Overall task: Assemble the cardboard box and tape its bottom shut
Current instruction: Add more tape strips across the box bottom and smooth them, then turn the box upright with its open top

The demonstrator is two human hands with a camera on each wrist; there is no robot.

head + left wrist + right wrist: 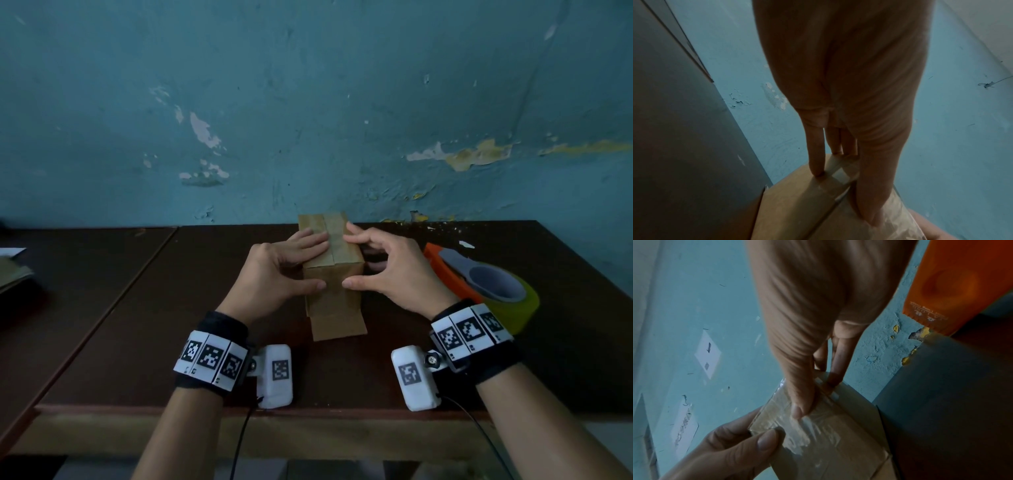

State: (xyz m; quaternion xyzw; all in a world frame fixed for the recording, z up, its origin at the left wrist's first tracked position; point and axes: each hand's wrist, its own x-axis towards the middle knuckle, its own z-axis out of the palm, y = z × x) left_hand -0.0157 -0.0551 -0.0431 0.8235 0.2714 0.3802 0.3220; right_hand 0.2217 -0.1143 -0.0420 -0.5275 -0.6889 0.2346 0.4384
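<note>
- Cardboard box (334,274) stands on the dark wooden table (137,308), near the middle, close to the blue wall (308,102) with peeling paint. One taped face is turned upward; loose flaps at the box's lower end rest on the tabletop.
- Clear tape strip (334,236) runs along the seam on the top face and folds down over the near side; the wrist views show it wrinkled and shiny on that side.
- Left hand (274,270): fingers straight and together, laid flat on the top face left of the seam; thumb pressed against the near side of the box. Hand spread, pressing rather than clutching.
- Left wrist view: fingertips (818,172) touch the top face at the edge of the tape.
- Right hand (394,270): fingers bent, tips on the top face right of the seam and over the right edge; thumb pressed on the near side, its tip just beside the left thumb. The hand is curled round the box's upper right corner.
- Tape dispenser (479,277), orange body with a yellow-green roll, lies on the table just right of the right hand, not touched.
- Papers (13,270) lie at the table's far left edge.
- Both wrists carry black bands with marker tags and white camera units.
</note>
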